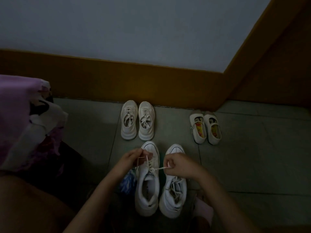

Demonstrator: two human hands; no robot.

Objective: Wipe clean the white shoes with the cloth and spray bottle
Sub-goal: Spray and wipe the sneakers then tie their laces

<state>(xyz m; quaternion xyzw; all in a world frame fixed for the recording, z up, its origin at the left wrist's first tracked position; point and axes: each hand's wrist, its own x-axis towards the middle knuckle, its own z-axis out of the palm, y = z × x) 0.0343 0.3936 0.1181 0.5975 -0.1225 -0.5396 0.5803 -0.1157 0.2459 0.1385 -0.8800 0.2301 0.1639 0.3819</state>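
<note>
Pinching lace (159, 168) ends, our left hand (133, 158) and right hand (178, 163) curl tight over near left shoe (148, 182); we judge lacing step, no wiping underway; progress otherwise unclear.

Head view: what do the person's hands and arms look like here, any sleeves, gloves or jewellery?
The left hand and right hand are bare, ungloved. Both forearms are uncovered, no sleeve in view. No watch, bracelet or ring shows, though the dim light could hide a thin one.

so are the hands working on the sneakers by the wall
No, the left hand and right hand each pinch an end of the lace on the near left white sneaker.
</note>
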